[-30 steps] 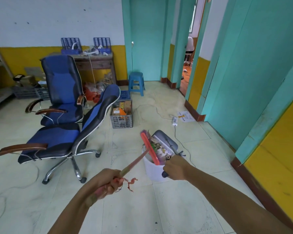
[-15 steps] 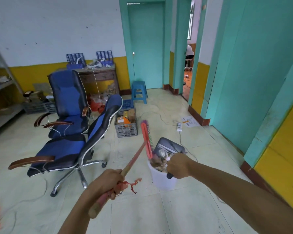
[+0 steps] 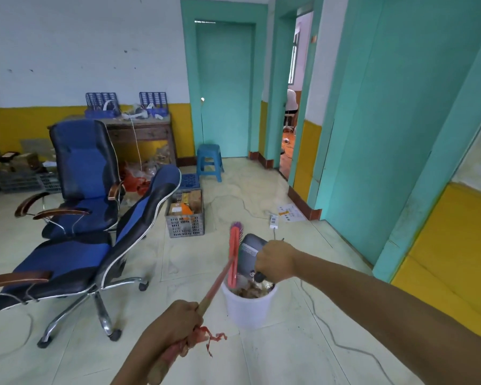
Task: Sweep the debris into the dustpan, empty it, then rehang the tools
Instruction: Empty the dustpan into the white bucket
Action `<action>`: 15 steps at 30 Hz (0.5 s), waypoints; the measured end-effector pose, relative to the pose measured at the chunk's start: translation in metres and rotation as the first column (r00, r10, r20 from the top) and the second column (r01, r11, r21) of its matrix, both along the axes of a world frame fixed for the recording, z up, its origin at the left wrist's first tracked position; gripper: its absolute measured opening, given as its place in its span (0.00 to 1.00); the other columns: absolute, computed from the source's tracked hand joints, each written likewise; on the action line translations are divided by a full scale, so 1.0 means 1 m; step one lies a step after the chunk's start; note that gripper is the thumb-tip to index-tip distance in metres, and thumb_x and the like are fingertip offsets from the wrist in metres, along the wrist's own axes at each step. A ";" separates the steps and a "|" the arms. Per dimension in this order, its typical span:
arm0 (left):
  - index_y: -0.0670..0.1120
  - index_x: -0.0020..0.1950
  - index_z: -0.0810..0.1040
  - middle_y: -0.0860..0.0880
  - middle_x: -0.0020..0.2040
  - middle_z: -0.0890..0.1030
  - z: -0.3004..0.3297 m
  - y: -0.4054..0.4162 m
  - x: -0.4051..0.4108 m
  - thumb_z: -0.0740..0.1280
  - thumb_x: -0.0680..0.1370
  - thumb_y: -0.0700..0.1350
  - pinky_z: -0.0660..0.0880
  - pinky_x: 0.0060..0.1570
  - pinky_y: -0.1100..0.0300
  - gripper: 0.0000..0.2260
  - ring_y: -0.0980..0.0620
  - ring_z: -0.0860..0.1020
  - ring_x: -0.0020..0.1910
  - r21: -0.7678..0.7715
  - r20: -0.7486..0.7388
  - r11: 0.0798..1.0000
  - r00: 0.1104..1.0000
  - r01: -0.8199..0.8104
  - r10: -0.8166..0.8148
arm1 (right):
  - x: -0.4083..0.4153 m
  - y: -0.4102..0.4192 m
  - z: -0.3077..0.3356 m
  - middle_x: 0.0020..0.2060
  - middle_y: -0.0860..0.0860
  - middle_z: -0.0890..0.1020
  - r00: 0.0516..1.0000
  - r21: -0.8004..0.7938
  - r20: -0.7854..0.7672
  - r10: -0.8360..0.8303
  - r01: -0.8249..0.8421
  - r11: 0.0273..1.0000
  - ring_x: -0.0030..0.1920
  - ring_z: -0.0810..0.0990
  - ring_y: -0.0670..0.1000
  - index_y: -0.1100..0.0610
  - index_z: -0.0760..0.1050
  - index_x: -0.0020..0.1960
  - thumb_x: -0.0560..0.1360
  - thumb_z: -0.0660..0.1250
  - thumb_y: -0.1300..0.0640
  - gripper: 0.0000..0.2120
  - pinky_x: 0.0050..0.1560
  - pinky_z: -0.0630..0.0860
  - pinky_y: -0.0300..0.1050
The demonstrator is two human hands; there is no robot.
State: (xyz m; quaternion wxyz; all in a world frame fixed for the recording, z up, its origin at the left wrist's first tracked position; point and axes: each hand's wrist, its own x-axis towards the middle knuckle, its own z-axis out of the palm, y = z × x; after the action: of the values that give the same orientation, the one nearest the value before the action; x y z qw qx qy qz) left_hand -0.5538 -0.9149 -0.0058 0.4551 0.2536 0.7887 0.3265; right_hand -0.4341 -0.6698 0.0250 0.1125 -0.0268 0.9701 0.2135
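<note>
Now dustpan (image 3: 250,252) between hands, over bin (image 3: 249,307).

We see two bare forearms entering from the near edge, each ending in a hand. The left hand (image 3: 175,323) appears at near centre, knuckles uppermost, fingers curled so that only their backs show. The right hand (image 3: 275,261) lies farther off and to the right, likewise seen from the back. We find no sleeve, glove, watch, ring or bracelet on either limb; both forearms are uncovered as far as the frame shows. The right forearm is seen along more of its length than the left.
</note>
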 end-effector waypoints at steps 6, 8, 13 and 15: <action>0.43 0.48 0.73 0.44 0.26 0.80 0.012 0.010 -0.001 0.55 0.79 0.33 0.67 0.18 0.65 0.10 0.52 0.72 0.17 0.018 -0.038 0.999 0.999 0.036 -0.035 | -0.008 0.008 0.007 0.24 0.50 0.64 0.989 -0.053 -0.079 -0.123 0.119 0.992 0.26 0.70 0.54 0.56 0.74 0.33 0.72 0.67 0.55 0.11 0.27 0.54 0.36; 0.42 0.50 0.74 0.46 0.24 0.79 0.013 0.013 -0.001 0.54 0.79 0.33 0.66 0.19 0.65 0.10 0.52 0.71 0.17 0.046 -0.035 0.999 0.999 0.025 -0.024 | -0.012 0.011 0.009 0.22 0.49 0.62 0.985 -0.058 -0.080 -0.155 0.151 0.987 0.27 0.71 0.55 0.58 0.77 0.33 0.71 0.66 0.56 0.09 0.28 0.61 0.37; 0.49 0.42 0.69 0.46 0.25 0.76 0.009 0.018 0.002 0.54 0.81 0.35 0.64 0.18 0.66 0.12 0.55 0.73 0.16 0.041 -0.006 0.999 0.999 -0.035 0.035 | -0.019 0.010 0.014 0.21 0.48 0.64 0.995 -0.002 -0.016 -0.097 0.097 0.995 0.24 0.69 0.53 0.57 0.71 0.27 0.69 0.67 0.60 0.12 0.28 0.59 0.36; 0.50 0.42 0.67 0.46 0.24 0.76 0.006 0.017 0.003 0.54 0.82 0.36 0.64 0.18 0.67 0.12 0.54 0.72 0.16 0.028 0.023 0.998 0.998 -0.050 0.050 | -0.025 0.006 0.011 0.20 0.46 0.61 1.000 -0.004 0.025 -0.015 0.015 1.000 0.20 0.63 0.49 0.53 0.60 0.23 0.70 0.67 0.61 0.22 0.27 0.55 0.35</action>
State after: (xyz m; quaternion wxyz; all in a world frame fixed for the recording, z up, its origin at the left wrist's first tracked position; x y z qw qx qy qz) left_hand -0.5507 -0.8984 0.0000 0.4519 0.2366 0.7848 0.3520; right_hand -0.4587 -0.6640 0.0363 0.1263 -0.0226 0.9692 0.2102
